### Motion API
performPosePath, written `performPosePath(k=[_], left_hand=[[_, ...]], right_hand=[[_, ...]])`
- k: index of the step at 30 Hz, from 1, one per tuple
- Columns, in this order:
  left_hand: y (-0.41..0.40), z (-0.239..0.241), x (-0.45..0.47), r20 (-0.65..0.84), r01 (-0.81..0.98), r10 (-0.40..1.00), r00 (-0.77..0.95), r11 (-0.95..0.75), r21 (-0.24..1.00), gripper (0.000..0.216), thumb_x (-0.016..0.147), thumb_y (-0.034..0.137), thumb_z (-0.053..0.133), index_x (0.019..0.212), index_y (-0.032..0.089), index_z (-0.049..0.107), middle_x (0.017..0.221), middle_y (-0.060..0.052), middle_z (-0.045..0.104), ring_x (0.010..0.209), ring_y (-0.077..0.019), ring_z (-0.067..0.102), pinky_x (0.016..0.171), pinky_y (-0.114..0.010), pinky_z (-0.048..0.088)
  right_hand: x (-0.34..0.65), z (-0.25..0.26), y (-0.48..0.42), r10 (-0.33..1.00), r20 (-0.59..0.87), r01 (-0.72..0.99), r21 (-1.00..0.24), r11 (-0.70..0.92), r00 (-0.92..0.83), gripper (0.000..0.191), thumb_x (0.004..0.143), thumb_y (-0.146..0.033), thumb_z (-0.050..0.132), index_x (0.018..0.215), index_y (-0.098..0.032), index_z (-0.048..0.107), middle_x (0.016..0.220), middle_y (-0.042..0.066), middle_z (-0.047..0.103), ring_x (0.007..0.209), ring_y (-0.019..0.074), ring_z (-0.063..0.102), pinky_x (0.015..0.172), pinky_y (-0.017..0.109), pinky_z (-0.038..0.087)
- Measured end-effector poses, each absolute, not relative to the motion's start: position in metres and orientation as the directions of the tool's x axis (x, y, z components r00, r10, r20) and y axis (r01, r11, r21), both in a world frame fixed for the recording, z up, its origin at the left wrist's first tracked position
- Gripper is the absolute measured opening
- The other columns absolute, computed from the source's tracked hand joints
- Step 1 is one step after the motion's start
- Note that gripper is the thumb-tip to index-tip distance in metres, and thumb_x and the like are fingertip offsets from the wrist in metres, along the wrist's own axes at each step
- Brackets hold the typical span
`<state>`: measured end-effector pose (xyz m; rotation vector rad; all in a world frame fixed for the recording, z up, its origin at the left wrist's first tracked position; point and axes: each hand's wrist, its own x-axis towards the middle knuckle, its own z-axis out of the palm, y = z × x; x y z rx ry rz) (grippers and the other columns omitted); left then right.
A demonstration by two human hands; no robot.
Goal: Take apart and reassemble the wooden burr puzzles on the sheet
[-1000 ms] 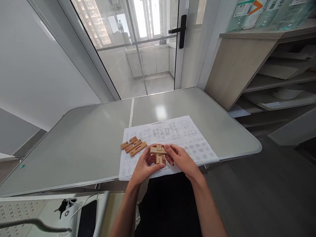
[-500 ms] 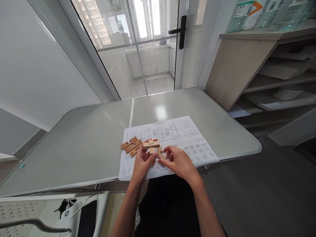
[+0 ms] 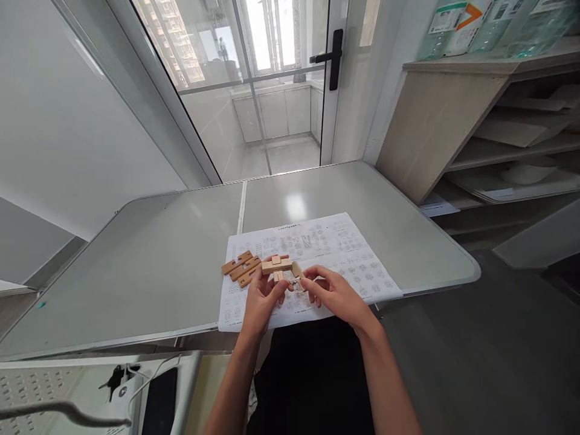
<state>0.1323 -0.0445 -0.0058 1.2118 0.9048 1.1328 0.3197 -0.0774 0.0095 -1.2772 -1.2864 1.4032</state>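
Observation:
My left hand grips a small cross of interlocked wooden puzzle pieces, held just above the printed instruction sheet. Right beside it, my right hand pinches a separate wooden piece at the cross's right side. Three more flat notched wooden pieces lie side by side on the sheet's left part, close to my left hand's fingers. The sheet lies on a grey folding table.
A glass door with a black handle stands behind the table. A wooden shelf unit with flat packages fills the right. Low at the left, a white perforated surface with cables and a dark phone sits beside my left forearm.
Both hands shifted the wooden cross left and away from me. My right hand pulled one piece off the cross and now holds it apart at the right side.

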Motion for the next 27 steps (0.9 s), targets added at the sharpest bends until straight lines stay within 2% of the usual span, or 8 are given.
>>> performPosePath(k=[6, 10, 13, 17, 21, 23, 25, 27], left_hand=[[-0.044, -0.008, 0.134, 0.064, -0.202, 0.985, 0.159, -0.031, 0.979, 0.061, 0.088, 0.042, 0.076, 0.140, 0.022, 0.051, 0.135, -0.015, 0.065, 0.070, -0.0106, 0.062, 0.049, -0.020, 0.039], [-0.043, -0.009, 0.134, 0.071, -0.192, 0.986, 0.148, -0.041, 0.980, 0.062, 0.088, 0.043, 0.075, 0.141, 0.023, 0.050, 0.139, -0.015, 0.063, 0.070, -0.0107, 0.064, 0.050, -0.020, 0.041], [-0.044, -0.009, 0.133, 0.059, -0.149, 0.981, 0.183, -0.031, 0.988, 0.062, 0.087, 0.040, 0.077, 0.140, 0.024, 0.050, 0.141, -0.015, 0.062, 0.074, -0.0123, 0.067, 0.051, -0.020, 0.043], [-0.046, -0.007, 0.134, 0.041, -0.117, 0.975, 0.219, -0.015, 0.993, 0.061, 0.084, 0.037, 0.080, 0.137, 0.025, 0.052, 0.147, -0.015, 0.059, 0.087, -0.0160, 0.070, 0.052, -0.019, 0.045], [-0.047, -0.006, 0.135, 0.029, -0.104, 0.973, 0.230, -0.005, 0.995, 0.058, 0.085, 0.038, 0.080, 0.135, 0.025, 0.053, 0.146, -0.014, 0.060, 0.087, -0.0170, 0.071, 0.052, -0.019, 0.045], [-0.048, -0.006, 0.135, 0.018, -0.104, 0.972, 0.235, 0.007, 0.995, 0.060, 0.084, 0.038, 0.082, 0.135, 0.025, 0.053, 0.141, -0.013, 0.063, 0.090, -0.0181, 0.072, 0.060, -0.022, 0.052], [-0.048, -0.006, 0.135, 0.015, -0.109, 0.971, 0.238, 0.011, 0.994, 0.061, 0.082, 0.037, 0.084, 0.134, 0.026, 0.053, 0.136, -0.010, 0.065, 0.095, -0.0189, 0.072, 0.075, -0.027, 0.057], [-0.048, -0.006, 0.135, 0.018, -0.104, 0.968, 0.250, 0.008, 0.995, 0.062, 0.082, 0.036, 0.085, 0.134, 0.026, 0.053, 0.133, -0.009, 0.066, 0.095, -0.0185, 0.072, 0.085, -0.032, 0.059]], right_hand=[[0.321, 0.005, -0.078, 0.971, -0.140, -0.007, -0.990, -0.144, -0.194, 0.039, 0.093, -0.059, 0.065, 0.107, -0.023, 0.065, 0.083, 0.000, 0.067, 0.070, 0.0163, 0.066, 0.069, 0.032, 0.053], [0.321, 0.006, -0.078, 0.975, -0.097, -0.114, -0.986, -0.121, -0.200, 0.038, 0.092, -0.058, 0.068, 0.107, -0.022, 0.065, 0.079, 0.000, 0.069, 0.080, 0.0194, 0.070, 0.083, 0.037, 0.057], [0.318, 0.008, -0.077, 0.980, -0.046, -0.194, -0.977, -0.084, -0.193, 0.037, 0.091, -0.055, 0.071, 0.107, -0.023, 0.064, 0.089, 0.002, 0.072, 0.087, 0.0200, 0.073, 0.092, 0.039, 0.058], [0.312, 0.007, -0.076, 0.993, -0.027, -0.187, -0.981, -0.049, -0.119, 0.043, 0.086, -0.056, 0.075, 0.110, -0.024, 0.060, 0.110, 0.005, 0.071, 0.084, 0.0194, 0.076, 0.086, 0.038, 0.061], [0.306, 0.004, -0.075, 0.998, -0.012, -0.105, -0.994, -0.018, -0.063, 0.048, 0.087, -0.056, 0.075, 0.118, -0.025, 0.054, 0.114, 0.006, 0.070, 0.084, 0.0202, 0.077, 0.082, 0.037, 0.062], [0.305, 0.004, -0.075, 0.998, 0.020, -0.082, -0.996, 0.016, -0.053, 0.045, 0.089, -0.053, 0.073, 0.120, -0.026, 0.054, 0.114, 0.006, 0.071, 0.084, 0.0203, 0.076, 0.081, 0.037, 0.062], [0.305, 0.005, -0.075, 0.998, 0.049, -0.072, -0.996, 0.046, -0.045, 0.042, 0.091, -0.049, 0.072, 0.122, -0.026, 0.054, 0.114, 0.006, 0.072, 0.086, 0.0207, 0.076, 0.082, 0.037, 0.061], [0.306, 0.006, -0.076, 0.997, 0.063, -0.068, -0.996, 0.060, -0.040, 0.039, 0.092, -0.046, 0.071, 0.122, -0.026, 0.055, 0.113, 0.006, 0.072, 0.088, 0.0213, 0.076, 0.083, 0.037, 0.061]])
